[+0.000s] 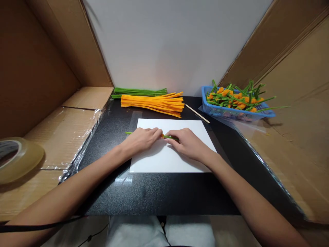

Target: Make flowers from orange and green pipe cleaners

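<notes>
My left hand (145,139) is closed around an orange and green pipe cleaner piece, of which only a bit of orange shows at the fingertips. One green pipe cleaner end (128,132) sticks out to the left past that hand. From the right, my right hand (187,142) pinches the green pipe cleaner stem (170,137) between thumb and fingers. Both hands are close together over a white sheet of paper (164,162) on the black table (164,195). The fingers cover most of the piece.
Behind the paper lie a bundle of orange pipe cleaners (151,103) and green pipe cleaners (141,91). A thin wooden stick (197,114) rests to their right. A blue basket (218,110) holds several orange and green pieces. A tape roll (33,159) sits on cardboard at left.
</notes>
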`<state>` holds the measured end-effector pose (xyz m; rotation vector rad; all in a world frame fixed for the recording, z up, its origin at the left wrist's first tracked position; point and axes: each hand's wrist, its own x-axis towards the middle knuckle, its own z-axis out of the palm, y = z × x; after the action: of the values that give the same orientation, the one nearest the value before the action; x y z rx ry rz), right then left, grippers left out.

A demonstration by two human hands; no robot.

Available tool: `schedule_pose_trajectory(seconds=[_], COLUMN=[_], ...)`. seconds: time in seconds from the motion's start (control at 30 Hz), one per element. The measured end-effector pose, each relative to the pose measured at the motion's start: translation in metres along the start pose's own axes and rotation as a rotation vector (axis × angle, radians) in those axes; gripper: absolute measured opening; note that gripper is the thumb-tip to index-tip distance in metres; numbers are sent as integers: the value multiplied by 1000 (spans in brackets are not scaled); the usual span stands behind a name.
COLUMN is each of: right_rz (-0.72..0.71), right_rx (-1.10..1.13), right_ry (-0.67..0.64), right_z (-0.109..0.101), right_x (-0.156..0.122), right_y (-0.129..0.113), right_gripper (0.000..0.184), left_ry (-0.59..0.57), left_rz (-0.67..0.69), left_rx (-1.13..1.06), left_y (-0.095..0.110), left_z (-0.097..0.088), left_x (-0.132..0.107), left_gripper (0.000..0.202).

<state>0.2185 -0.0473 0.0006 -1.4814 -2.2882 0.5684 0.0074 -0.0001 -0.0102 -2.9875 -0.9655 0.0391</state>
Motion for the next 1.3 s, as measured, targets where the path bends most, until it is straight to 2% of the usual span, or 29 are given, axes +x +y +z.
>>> schedule_pose_trajectory(seconds=[0.1, 0.23, 0.3, 0.37, 0.43, 0.5, 0.53, 0.57, 0.6, 0.67, 0.73, 0.77, 0.83, 0.93, 0.97, 1.03, 1.1, 1.2, 1.3], right_rz=[31, -2, 0, 72, 199, 281, 287, 278, 269, 264, 259, 259, 264, 301, 320, 350, 370, 377, 360], right_rx=[9, 54, 92, 206, 415, 659, 765, 854, 924, 1004, 1015, 1010, 987, 965, 980, 1032, 1115, 1193, 1082], right_ry=[24, -2, 24, 106, 213, 287, 304, 291, 267, 171, 82, 44, -33, -115, -92, 40, 201, 400, 541], right_z=[-4, -1, 2, 4, 3, 4, 5, 8, 10, 17, 22, 23, 20, 6, 1, -7, -8, -1, 10], right_x=[0, 1, 2, 3, 5, 6, 7, 7, 8, 7, 6, 5, 3, 1, 0, 1, 3, 6, 8], right_y=[3, 4, 5, 8, 13, 16, 15, 13, 9, -1, -10, -13, -15, -7, -4, 4, 10, 15, 15], right_gripper=[23, 29, 29, 28, 26, 29, 32, 35, 38, 42, 43, 42, 42, 53, 55, 49, 43, 39, 31], left_ry=[26, 20, 83, 290, 618, 886, 944, 947, 895, 678, 532, 515, 567, 693, 717, 729, 698, 591, 458], left_rz=[-20, 22, 40, -11, -165, -349, -416, -450, -448, -350, -262, -249, -296, -491, -568, -695, -760, -682, -435], left_rx=[-7, -7, -18, -41, -107, -280, -424, -609, -823, -1258, -1548, -1640, -1744, -1788, -1789, -1786, -1777, -1656, -1282], left_y=[-2, -4, -9, -16, -21, -21, -20, -16, -13, -4, 2, 4, 2, -7, -11, -18, -21, -18, -8], left_z=[0, 5, 7, 9, 10, 11, 12, 14, 15, 18, 19, 18, 15, 10, 8, 9, 12, 20, 24], left_x=[0, 2, 2, 1, 0, 1, 2, 3, 5, 9, 11, 12, 12, 12, 13, 14, 16, 17, 12], left_gripper=[20, 20, 20, 22, 37, 51, 53, 54, 55, 54, 51, 49, 41, 25, 20, 14, 13, 16, 17])
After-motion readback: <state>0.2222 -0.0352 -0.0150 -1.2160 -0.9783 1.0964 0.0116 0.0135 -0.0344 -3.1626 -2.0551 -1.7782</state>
